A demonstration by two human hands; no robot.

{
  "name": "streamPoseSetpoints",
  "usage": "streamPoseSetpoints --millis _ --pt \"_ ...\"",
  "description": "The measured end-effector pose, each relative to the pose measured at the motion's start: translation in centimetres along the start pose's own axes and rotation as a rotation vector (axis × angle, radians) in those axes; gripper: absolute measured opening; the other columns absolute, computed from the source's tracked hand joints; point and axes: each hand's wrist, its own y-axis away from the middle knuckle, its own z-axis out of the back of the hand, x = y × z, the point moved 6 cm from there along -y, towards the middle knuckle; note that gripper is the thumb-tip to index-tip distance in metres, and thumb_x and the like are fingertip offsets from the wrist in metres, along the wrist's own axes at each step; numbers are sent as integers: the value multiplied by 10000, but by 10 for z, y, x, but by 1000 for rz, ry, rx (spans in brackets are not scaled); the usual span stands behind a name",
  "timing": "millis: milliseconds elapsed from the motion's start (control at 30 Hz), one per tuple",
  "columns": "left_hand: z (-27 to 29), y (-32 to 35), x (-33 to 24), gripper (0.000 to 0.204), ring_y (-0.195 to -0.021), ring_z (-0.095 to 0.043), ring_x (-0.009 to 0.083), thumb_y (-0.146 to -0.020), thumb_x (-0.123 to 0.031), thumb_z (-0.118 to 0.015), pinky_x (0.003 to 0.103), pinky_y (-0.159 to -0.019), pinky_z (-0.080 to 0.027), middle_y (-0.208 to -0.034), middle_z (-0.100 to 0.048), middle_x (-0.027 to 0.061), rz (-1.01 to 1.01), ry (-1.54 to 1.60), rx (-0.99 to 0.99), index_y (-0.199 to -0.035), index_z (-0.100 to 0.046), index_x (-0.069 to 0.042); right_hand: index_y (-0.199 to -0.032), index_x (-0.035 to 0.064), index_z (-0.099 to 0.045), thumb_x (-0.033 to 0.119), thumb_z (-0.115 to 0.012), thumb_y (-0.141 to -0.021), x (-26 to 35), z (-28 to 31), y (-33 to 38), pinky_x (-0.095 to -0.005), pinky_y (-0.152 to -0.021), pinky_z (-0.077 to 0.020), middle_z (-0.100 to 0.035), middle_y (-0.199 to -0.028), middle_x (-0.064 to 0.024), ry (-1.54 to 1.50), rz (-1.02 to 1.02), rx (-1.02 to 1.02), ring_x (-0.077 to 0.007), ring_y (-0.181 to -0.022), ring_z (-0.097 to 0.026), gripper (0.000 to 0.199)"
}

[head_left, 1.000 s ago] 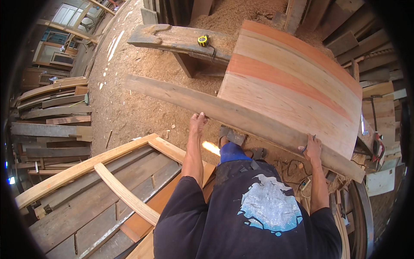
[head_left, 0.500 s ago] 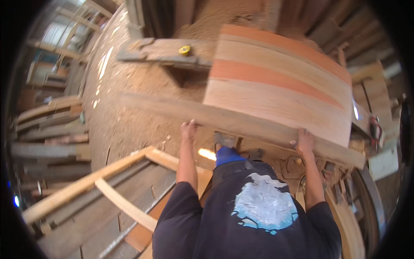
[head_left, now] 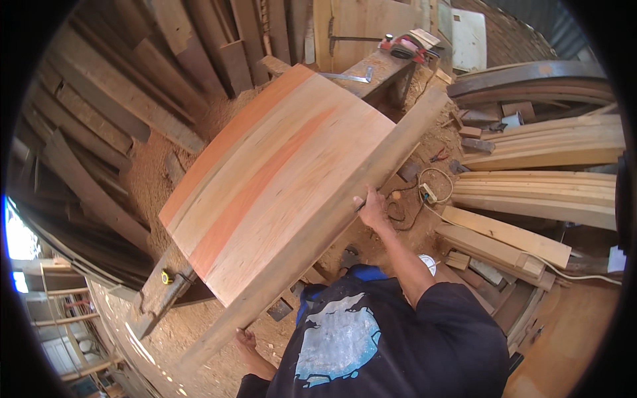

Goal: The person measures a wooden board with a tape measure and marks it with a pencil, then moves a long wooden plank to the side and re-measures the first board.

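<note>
Since the earlier frame the view has swung round: the long grey-brown wooden beam (head_left: 318,232), then running left to right, now runs diagonally from lower left to upper right. It lies along the lower edge of the wide curved panel of pale and orange glued boards (head_left: 279,179), both propped on a rough wooden bench (head_left: 159,292). Right hand (head_left: 371,209) is clamped on the beam's edge near mid-length; left hand (head_left: 247,341) curls under its lower end, likely to bear weight and steer. Yellow tape measure (head_left: 166,278) sits on the bench. Red power tool (head_left: 401,45) rests on another bench beyond. Stacked pale planks (head_left: 537,172) lie to the right.
</note>
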Motion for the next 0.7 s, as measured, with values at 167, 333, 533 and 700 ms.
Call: streamPoseSetpoints --millis 167,333,533,700 --pt "-1 19 -7 228 -543 -388 68 -1012 -304 -456 204 -554 -437 -684 -439 -34 -141 -166 13 -973 -598 -130 -1298 -45 -522 307 -700 -894 -79 -11 -31 -414 -862 -520 -689 -1004 -221 -198 -195 -31 -343 -993 -663 564" --pt "1 27 -4 185 -582 -427 62 -985 -217 -451 248 -602 -463 -657 -400 -39 22 2 -93 -935 -584 -99 -1200 -65 -563 285 -694 -898 -125 -59 -66 -376 -799 -527 -690 -943 -163 -236 -170 -130 -273 -907 -668 481" --pt "10 2 -21 140 -561 -415 77 -944 -162 -459 295 -640 -467 -640 -390 -44 -316 -448 184 -931 -582 -96 -985 19 -598 136 -637 -949 -142 -54 -65 -331 -596 -509 -654 -798 -49 -448 -334 -281 -197 -661 -616 129" --pt "10 4 -3 124 -555 -393 50 -897 -54 -468 276 -574 -450 -637 -378 -47 -70 -50 11 -953 -579 -55 -943 27 -631 135 -654 -945 -135 -38 -54 -293 -516 -467 -646 -749 -13 -978 -694 -135 -114 -563 -560 111"
